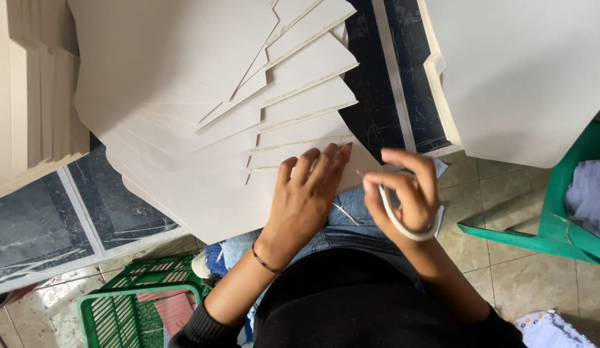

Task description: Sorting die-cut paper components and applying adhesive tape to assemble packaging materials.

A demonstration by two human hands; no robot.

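Hands: left (306,196) flat on card sheets (216,129), right (403,193) gripping scissors (403,222); green crate (119,303) nearby.

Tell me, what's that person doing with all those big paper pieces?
A person sits over a fanned-out stack of pale cardboard sheets spread on a dark table. The left hand lies flat on the nearest sheet, fingers by its corner. The right hand holds a thin white tool just beside that corner; what kind of tool is hard to tell. More sheets lie to the right, and a green crate sits on the tiled floor.
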